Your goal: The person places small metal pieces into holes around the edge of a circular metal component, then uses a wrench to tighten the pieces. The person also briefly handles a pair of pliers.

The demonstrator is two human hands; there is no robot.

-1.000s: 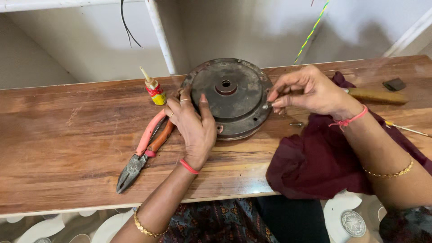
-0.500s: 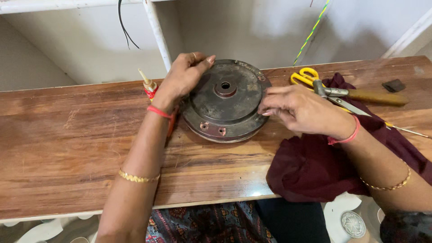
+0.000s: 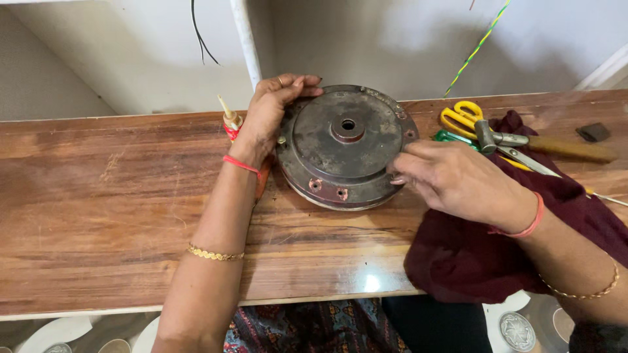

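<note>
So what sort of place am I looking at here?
Probably a small repair workbench, maybe at home. A rusty round motor housing sits on a wooden bench, gripped by both hands, with yellow-handled scissors and a wooden-handled hammer lying on a maroon cloth.

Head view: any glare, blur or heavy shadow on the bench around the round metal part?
Head view: sharp overall, no motion blur on the left hand or right hand; a small bright glare spot on the wooden bench near its front edge; soft shadow under the rusty metal disc; the maroon cloth reads dark.
</note>
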